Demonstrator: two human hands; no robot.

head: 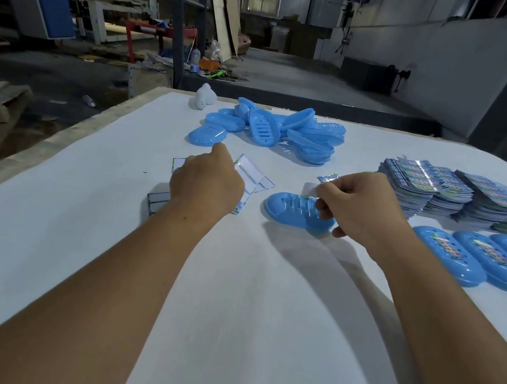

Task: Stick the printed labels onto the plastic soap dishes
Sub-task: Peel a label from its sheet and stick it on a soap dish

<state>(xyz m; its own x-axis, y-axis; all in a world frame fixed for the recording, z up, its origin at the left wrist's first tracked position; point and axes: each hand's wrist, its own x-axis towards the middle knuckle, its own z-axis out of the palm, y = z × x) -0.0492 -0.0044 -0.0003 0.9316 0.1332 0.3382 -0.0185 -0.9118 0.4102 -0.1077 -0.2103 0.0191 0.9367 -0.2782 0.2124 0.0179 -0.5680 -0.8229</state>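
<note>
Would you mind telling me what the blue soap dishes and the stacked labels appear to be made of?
The blue soap dishes look like glossy moulded plastic, with highlights on their rims. The stacked labels seem to be glossy printed paper or film; glare streaks across the top sheets.

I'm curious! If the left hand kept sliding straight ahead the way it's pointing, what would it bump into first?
Probably the nearest loose blue soap dish, just beyond the left hand at the front of the unlabeled pile. Depth is hard to judge from this one view.
</note>
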